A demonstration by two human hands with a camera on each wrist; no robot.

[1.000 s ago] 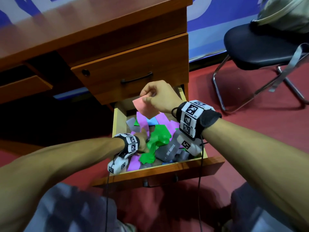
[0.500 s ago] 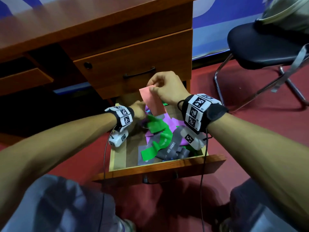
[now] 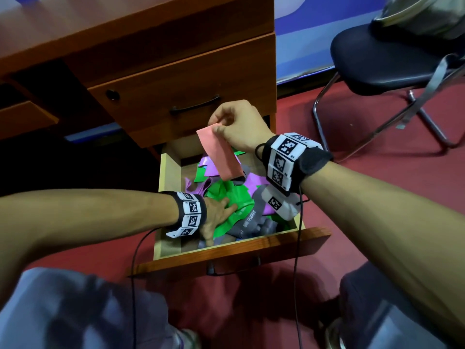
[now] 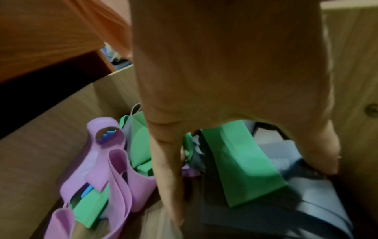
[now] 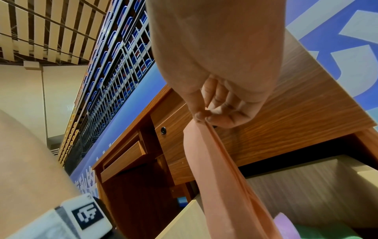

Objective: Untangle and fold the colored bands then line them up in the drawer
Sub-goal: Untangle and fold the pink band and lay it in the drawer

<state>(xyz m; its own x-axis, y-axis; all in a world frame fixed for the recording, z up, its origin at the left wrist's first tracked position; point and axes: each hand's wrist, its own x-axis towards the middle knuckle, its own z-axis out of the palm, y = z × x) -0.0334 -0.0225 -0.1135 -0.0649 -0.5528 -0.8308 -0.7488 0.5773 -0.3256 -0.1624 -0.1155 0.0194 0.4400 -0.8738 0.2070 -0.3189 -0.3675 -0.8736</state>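
Right hand (image 3: pixel 236 122) pinched the pink band (image 3: pixel 221 154) by its top edge, hanging limp above the drawer (image 3: pixel 226 250). Left hand (image 3: pixel 216 212), fingers spread, pressed flat on the green band (image 3: pixel 234 195) in the pile. Bands looked light, floppy, stretchy, probably grippy; best held at the fold ends.

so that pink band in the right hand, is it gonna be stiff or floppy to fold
Probably floppy: the pink band hangs limp from the right hand, where thumb and fingers pinch its top edge. It looks thin and light, since that small pinch carries it. It hangs doubled in flat layers, so it should crease easily, though it may spring open.
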